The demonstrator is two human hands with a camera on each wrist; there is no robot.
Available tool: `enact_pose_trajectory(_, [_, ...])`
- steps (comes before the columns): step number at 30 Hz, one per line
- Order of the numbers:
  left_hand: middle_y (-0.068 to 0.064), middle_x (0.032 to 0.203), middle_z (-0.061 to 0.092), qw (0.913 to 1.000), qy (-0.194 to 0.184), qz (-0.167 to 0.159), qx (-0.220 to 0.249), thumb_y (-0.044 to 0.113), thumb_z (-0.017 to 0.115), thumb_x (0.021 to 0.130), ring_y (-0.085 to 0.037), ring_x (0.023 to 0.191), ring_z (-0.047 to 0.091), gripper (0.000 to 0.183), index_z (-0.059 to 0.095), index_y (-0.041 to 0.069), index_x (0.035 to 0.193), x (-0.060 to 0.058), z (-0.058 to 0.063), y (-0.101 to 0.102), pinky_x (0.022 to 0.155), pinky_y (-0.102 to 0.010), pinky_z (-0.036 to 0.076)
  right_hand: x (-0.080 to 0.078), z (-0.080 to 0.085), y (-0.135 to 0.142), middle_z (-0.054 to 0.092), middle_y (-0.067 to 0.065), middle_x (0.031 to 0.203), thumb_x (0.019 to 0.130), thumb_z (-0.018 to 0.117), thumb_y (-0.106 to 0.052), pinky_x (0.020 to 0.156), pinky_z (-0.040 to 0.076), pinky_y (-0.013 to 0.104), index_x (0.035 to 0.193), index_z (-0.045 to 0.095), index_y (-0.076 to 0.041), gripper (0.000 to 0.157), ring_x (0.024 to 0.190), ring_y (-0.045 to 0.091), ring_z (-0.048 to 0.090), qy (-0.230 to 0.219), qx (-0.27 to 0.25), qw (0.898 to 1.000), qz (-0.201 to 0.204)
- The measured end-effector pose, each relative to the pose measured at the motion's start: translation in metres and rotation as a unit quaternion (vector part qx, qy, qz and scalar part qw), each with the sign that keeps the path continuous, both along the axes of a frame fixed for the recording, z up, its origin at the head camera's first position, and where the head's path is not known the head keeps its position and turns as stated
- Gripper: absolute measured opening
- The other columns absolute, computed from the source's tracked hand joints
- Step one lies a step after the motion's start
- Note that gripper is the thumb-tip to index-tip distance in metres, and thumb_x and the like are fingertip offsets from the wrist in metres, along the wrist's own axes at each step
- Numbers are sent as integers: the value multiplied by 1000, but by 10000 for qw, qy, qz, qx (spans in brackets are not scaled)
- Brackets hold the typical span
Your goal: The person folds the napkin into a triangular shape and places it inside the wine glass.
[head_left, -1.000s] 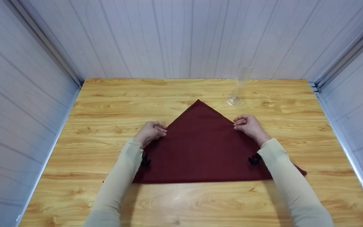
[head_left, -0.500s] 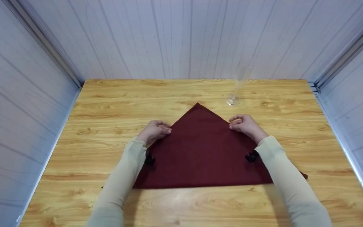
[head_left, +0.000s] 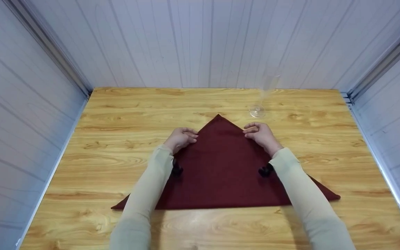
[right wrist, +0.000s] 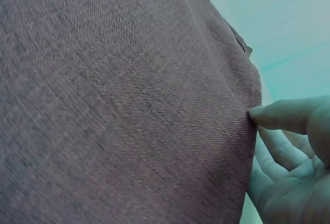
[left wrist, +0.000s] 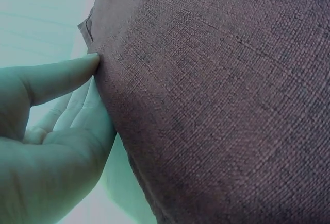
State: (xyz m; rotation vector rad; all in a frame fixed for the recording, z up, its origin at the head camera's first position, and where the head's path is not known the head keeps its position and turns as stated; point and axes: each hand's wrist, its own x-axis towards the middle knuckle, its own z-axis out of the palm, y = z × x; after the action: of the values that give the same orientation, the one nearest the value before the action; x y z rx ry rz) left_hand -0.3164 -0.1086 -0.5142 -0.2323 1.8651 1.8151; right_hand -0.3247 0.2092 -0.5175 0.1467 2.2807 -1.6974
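Note:
A dark red cloth napkin (head_left: 217, 166) lies folded as a triangle, its point away from me and its long fold near me. My left hand (head_left: 182, 139) pinches its left slanting edge, a little below the point. Opposite it, my right hand (head_left: 260, 135) pinches the right slanting edge. In the left wrist view the thumb (left wrist: 67, 77) is on the edge of the weave, other fingers behind it. The right wrist view likewise has the thumb (right wrist: 289, 115) at the cloth's edge, with the fingers partly hidden behind.
A clear stemmed glass (head_left: 257, 110) stands behind the napkin to the right, on the wood-grain table (head_left: 116, 125). Pale panel walls enclose the back (head_left: 196, 45) and both sides. Black wrist cameras hang beneath both sleeves.
The napkin has shifted slightly toward me. Both hands have moved inward and up along its slanting edges, closer to the point, and both lower side corners now show.

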Motion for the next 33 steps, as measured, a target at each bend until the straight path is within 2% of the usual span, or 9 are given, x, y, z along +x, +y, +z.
enact_pose_trajectory(6, [-16, 118, 60, 9996, 71, 66, 280, -11, 59, 87, -24, 105, 58, 40, 54, -3, 125, -2, 3, -5, 87, -34, 48, -2, 3, -1, 65, 19, 110, 86, 64, 7, 79, 49, 26, 122, 55, 6, 37, 91, 15, 62, 182, -273, 9991, -261])
enact_pose_trajectory(11, [-15, 116, 60, 9985, 76, 229, 498, -12, 59, 86, -26, 103, 58, 40, 54, -2, 124, -4, 2, -7, 87, -36, 49, -6, 0, -4, 67, 14, 104, 85, 65, 9, 79, 49, 22, 120, 56, 8, 36, 89, 12, 62, 404, -474, 9970, -455])
enact_pose_trajectory(19, [-16, 116, 61, 9998, 104, 18, -144, -11, 61, 86, -25, 104, 58, 36, 58, -2, 120, -4, -5, -5, 83, -32, 49, -10, -4, -7, 66, 21, 108, 85, 66, 6, 76, 47, 21, 116, 56, 8, 32, 89, 14, 64, 70, 11, 9998, -185])
enact_pose_trajectory(22, [-17, 116, 61, 9998, 118, -34, -158, -11, 60, 86, -25, 103, 58, 36, 58, -3, 121, -4, -6, -4, 80, -31, 49, -13, -3, -9, 65, 21, 111, 87, 66, 2, 78, 47, 24, 119, 55, 8, 34, 89, 14, 63, -7, -75, 9999, -124])
enact_pose_trajectory(26, [-16, 117, 61, 9999, 29, -54, -117, -9, 61, 86, -25, 103, 59, 38, 57, -2, 123, -5, -7, -4, 77, -30, 49, -16, -2, -13, 66, 18, 110, 88, 66, -1, 77, 48, 27, 121, 55, 8, 36, 87, 15, 63, -147, -192, 9994, -244])
enact_pose_trajectory(33, [-15, 118, 61, 10000, 11, -36, -68, -8, 62, 86, -25, 108, 57, 39, 57, -1, 124, -6, -8, -7, 87, -34, 49, -23, -2, -25, 67, 18, 109, 86, 69, -2, 77, 48, 29, 119, 56, 7, 36, 88, 17, 63, 36, -238, 9992, -322])
